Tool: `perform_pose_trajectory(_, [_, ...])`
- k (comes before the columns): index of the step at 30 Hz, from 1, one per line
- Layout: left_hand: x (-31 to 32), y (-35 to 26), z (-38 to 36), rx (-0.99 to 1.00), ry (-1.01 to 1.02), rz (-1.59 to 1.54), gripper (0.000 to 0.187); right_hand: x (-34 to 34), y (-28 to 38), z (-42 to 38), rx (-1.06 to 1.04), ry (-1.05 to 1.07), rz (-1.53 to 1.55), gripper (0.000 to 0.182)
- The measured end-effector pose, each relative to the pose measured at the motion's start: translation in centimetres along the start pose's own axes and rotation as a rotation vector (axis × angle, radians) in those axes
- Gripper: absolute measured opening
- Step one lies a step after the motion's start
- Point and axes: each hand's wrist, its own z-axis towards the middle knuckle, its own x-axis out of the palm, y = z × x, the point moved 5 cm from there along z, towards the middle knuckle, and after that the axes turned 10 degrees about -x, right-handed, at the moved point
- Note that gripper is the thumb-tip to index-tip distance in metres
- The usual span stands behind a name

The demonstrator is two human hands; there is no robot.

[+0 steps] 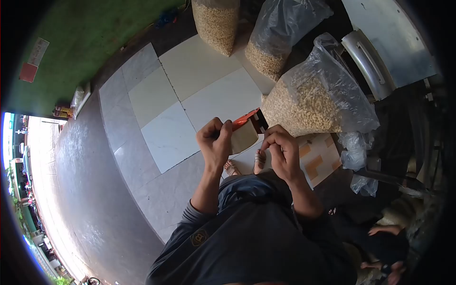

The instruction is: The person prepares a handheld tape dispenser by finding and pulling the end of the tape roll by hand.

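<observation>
My left hand (214, 141) is closed around an orange tape dispenser (245, 119). A wide tan roll of packing tape (244, 138) sits in it. The dispenser is held in front of my body, above my feet. Just right of its dark front end, my right hand (281, 148) is closed with thumb and fingertips pinched together. Whatever lies between those fingertips is too small to make out. Beyond the right hand stands a large clear plastic bag (313, 102) filled with pale, small puffed pieces.
Two more filled bags, one left (216, 26) and one middle (266, 57), stand at the back. A metal cabinet (394, 38) is at the right. Large floor tiles (213, 95) lie ahead. A green wall (90, 42) rises on the left. A person (380, 237) sits low at the right.
</observation>
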Motion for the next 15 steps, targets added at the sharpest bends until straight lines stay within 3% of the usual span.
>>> perform_pose_trajectory(5, [0.4, 0.0, -0.3, 0.029, 0.018, -0.020, 0.037, -1.0, -0.5, -0.6, 0.053, 0.074, 0.064, 0.012])
perform_pose_trajectory(9, [0.3, 1.7, 0.2, -0.110, 0.023, -0.193, 0.032, -1.3, 1.1, 0.0, 0.233, 0.035, -0.064, 0.018])
perform_pose_trajectory(12, [0.5, 2.7, 0.0, -0.251, 0.013, -0.388, 0.027, -1.3, 1.3, 0.0, 0.072, -0.046, -0.036, 0.016])
perform_pose_trajectory(13, [0.7, 3.0, -0.1, -0.313, 0.016, -0.469, 0.024, -1.5, 1.9, 0.4, -0.013, -0.130, 0.029, 0.020])
perform_pose_trajectory(14, [0.9, 2.8, -0.3, -0.307, 0.007, -0.473, 0.024, -1.5, 2.6, 0.6, -0.009, -0.079, 0.007, 0.038])
perform_pose_trajectory(15, [1.1, 2.4, -0.6, -0.288, -0.004, -0.505, 0.027, -1.4, 3.0, 0.9, -0.014, -0.068, 0.012, 0.038])
